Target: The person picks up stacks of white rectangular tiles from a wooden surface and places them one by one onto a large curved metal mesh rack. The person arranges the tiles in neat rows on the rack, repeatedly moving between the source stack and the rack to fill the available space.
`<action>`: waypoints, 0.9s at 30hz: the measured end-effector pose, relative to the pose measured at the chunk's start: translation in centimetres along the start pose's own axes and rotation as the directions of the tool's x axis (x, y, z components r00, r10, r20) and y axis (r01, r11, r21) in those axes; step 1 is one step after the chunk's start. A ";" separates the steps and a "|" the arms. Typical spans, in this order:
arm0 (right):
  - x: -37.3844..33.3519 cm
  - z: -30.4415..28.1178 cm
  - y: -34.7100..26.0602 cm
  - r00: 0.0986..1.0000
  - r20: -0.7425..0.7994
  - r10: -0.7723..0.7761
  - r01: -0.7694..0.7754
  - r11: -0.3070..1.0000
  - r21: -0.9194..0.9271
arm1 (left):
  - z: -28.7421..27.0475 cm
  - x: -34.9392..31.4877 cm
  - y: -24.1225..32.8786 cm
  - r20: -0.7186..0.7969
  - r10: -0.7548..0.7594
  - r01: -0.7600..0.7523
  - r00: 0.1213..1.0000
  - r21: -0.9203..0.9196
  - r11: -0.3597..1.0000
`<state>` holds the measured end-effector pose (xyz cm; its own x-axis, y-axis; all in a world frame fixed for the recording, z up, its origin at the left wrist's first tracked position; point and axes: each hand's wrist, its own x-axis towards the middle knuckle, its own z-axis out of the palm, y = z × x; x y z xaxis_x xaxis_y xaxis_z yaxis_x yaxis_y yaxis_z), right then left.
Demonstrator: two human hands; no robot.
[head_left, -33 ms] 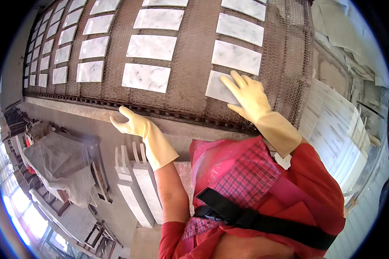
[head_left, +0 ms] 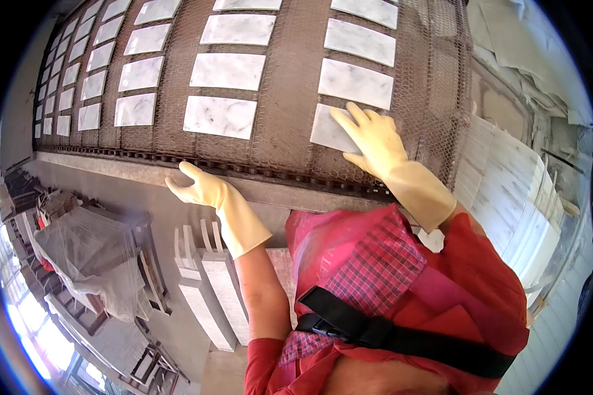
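Note:
My right hand (head_left: 377,141), in a pale yellow rubber glove, lies spread over the nearest tile of the right-hand row, fingers stretched out. This white marble-look tile (head_left: 328,131) rests on a brown wire-mesh conveyor belt (head_left: 290,99), its right part hidden under the glove. At the belt's near edge, my left hand (head_left: 194,185), gloved alike, is open with thumb and fingers apart and nothing in it. Closest to it on the belt is another grey-veined white tile (head_left: 221,117). Whether the left glove touches the edge rail (head_left: 132,170) I cannot tell.
More tiles (head_left: 141,74) lie in rows across the belt, running off to the far left. Long pale slabs (head_left: 207,309) stand below the left forearm. Plastic-wrapped goods (head_left: 89,247) are at the lower left. Large white striped slabs (head_left: 507,191) lean at the right.
The scene has slid slightly left in view. Both hands keep nearly the same places, the right one still over the same tile.

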<state>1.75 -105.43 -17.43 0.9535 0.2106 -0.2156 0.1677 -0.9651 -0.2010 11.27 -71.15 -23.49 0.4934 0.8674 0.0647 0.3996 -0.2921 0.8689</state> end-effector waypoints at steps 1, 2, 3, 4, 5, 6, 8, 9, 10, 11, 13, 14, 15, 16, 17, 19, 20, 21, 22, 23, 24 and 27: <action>0.1 -0.1 -0.1 1.000 0.008 0.016 -0.016 1.000 -0.004 | 0.0 -0.2 -0.2 0.006 0.003 -0.003 1.000 -0.001 1.000; 0.0 -0.2 -0.2 0.999 0.013 0.031 -0.031 0.999 -0.012 | 0.0 -0.2 -0.2 0.006 0.007 -0.007 1.000 -0.002 1.000; 0.2 0.2 0.2 1.000 -0.003 0.006 -0.006 1.000 -0.005 | -0.1 -0.1 -0.3 -0.002 0.018 -0.018 1.000 0.007 1.000; 0.5 0.0 0.4 1.000 -0.002 0.002 -0.002 1.000 0.002 | -0.2 0.1 -0.4 -0.006 0.028 -0.028 1.000 0.016 0.999; 0.7 -0.3 0.6 1.000 -0.001 -0.002 0.002 1.000 0.008 | -0.2 0.3 -0.9 -0.009 0.044 -0.044 0.999 0.031 0.999; 0.9 -0.4 0.8 1.000 -0.002 -0.006 0.006 1.000 0.015 | 0.0 0.3 -1.1 -0.017 0.042 -0.041 0.999 0.035 0.999; 1.2 -1.4 1.0 0.999 0.040 0.015 -0.017 0.999 0.046 | 0.1 0.2 -1.3 -0.007 0.040 -0.039 0.999 0.042 0.998; 1.3 -2.0 1.1 0.998 0.063 0.024 -0.028 0.998 0.059 | -0.1 0.1 -1.3 -0.005 0.040 -0.040 0.999 0.038 0.999; 1.5 -2.5 1.2 0.996 0.086 0.031 -0.038 0.997 0.074 | -0.1 0.3 -1.4 -0.004 0.040 -0.040 0.999 0.040 0.998; 1.5 -3.1 1.4 0.993 0.111 0.050 -0.058 0.996 0.069 | -0.1 0.3 -1.5 0.000 0.040 -0.040 0.999 0.041 0.998; 1.1 -5.8 1.2 0.982 0.149 0.112 -0.127 0.987 0.099 | 0.1 0.4 -1.5 0.006 0.037 -0.037 0.999 0.033 0.999; 0.4 -5.4 2.2 0.991 0.070 0.112 -0.120 0.985 0.127 | 0.2 0.3 -1.6 0.010 0.038 -0.038 0.999 0.031 0.999; -0.4 -5.0 4.1 0.993 -0.010 0.113 -0.111 0.982 0.152 | 0.2 0.4 -1.7 0.011 0.042 -0.043 0.999 0.030 0.999; -1.4 -5.0 5.5 0.989 -0.057 0.136 -0.126 0.979 0.159 | 0.3 0.4 -2.0 0.007 0.046 -0.046 0.999 0.031 0.998; -2.7 -5.5 6.6 0.982 -0.048 0.185 -0.177 0.973 0.148 | 0.4 0.5 -2.2 0.005 0.049 -0.049 0.999 0.036 0.998; -5.8 -5.7 9.5 0.961 -0.042 0.275 -0.267 0.955 0.127 | 0.8 0.1 -2.0 0.011 0.040 -0.040 0.999 0.031 0.999; -6.8 -5.3 10.9 0.969 -0.048 0.243 -0.235 0.963 0.134 | -0.2 0.7 -2.1 -0.028 0.044 -0.043 0.999 0.031 0.999; -8.5 -4.9 12.3 0.969 -0.050 0.241 -0.233 0.964 0.131 | -0.3 0.9 -2.4 -0.034 0.046 -0.045 0.998 0.027 0.999; -10.1 -4.4 13.0 0.971 -0.045 0.235 -0.229 0.966 0.117 | -0.2 1.1 -2.6 -0.042 0.047 -0.046 0.998 0.023 0.999; -11.5 -3.4 13.6 0.973 -0.027 0.227 -0.223 0.968 0.113 | -0.3 1.0 -2.5 -0.050 0.051 -0.050 0.997 0.016 0.999; -13.5 -2.5 14.1 0.971 -0.005 0.240 -0.239 0.966 0.102 | 0.4 0.8 -2.6 -0.035 0.053 -0.052 0.998 0.021 0.998; -17.3 0.4 14.5 0.975 0.031 0.219 -0.221 0.973 0.063 | 0.8 0.8 -2.9 -0.028 0.055 -0.054 0.998 0.044 0.998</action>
<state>-12.37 -122.95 -16.99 0.9588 -0.0013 -0.2840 -0.0631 -0.9759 -0.2087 11.12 -69.97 -26.34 0.4926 0.8610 0.1268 0.4058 -0.3561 0.8418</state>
